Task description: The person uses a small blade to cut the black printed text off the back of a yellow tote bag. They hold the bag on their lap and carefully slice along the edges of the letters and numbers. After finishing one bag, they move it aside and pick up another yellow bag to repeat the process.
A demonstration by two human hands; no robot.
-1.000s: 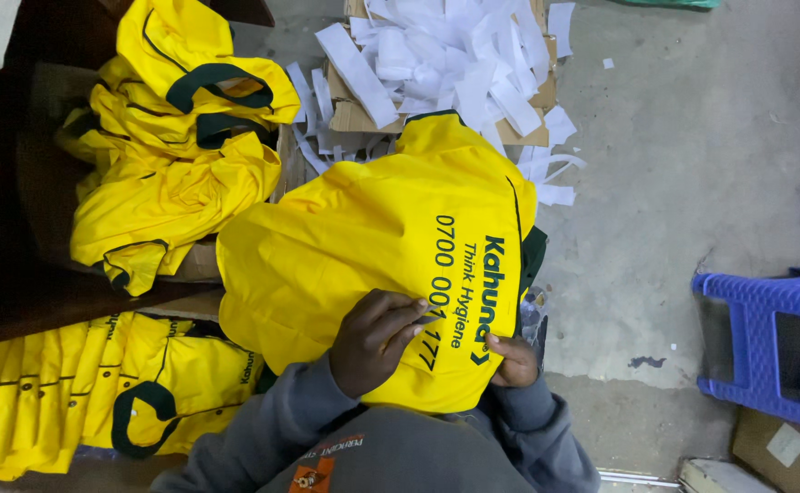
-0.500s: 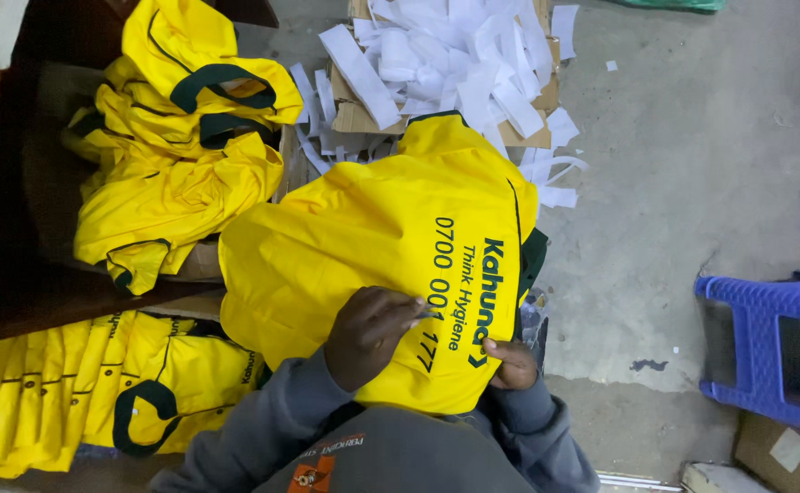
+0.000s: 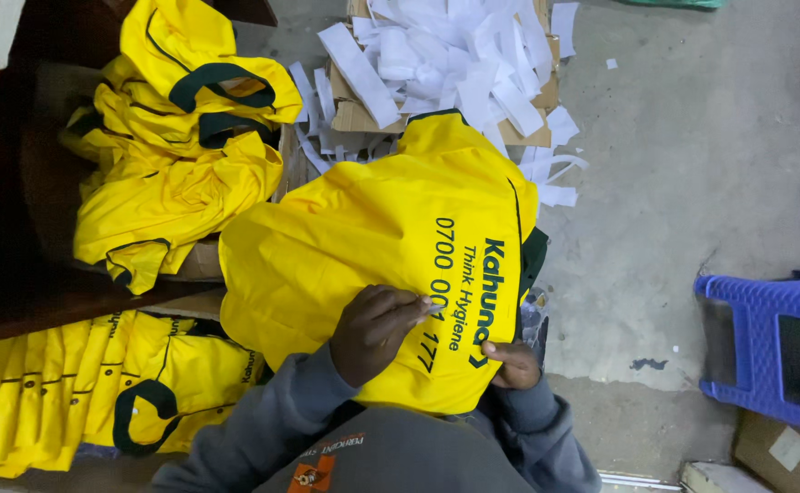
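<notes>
A yellow garment with dark green trim [image 3: 363,237] lies spread over the person's lap, its printed back facing up. The left hand [image 3: 377,330] rests on the fabric with fingers curled together, the fingertips pinching at the dark lettering. The right hand [image 3: 512,363] grips the garment's lower edge just right of the print — its fingers are folded over the hem, pinching the cloth. Both arms wear grey sleeves [image 3: 263,429]. Left of the garment, a heap of the same yellow garments [image 3: 176,146] sits crumpled on a dark wooden desk [image 3: 16,283], and below that heap more yellow garments lie in a flatter stack [image 3: 71,393]. Above the garment, a cardboard box [image 3: 354,114] holds a mass of white paper strips [image 3: 459,55], some spilling onto the concrete floor [image 3: 692,155]. Right of the garment, well apart, stands a blue plastic stool [image 3: 765,347].
</notes>
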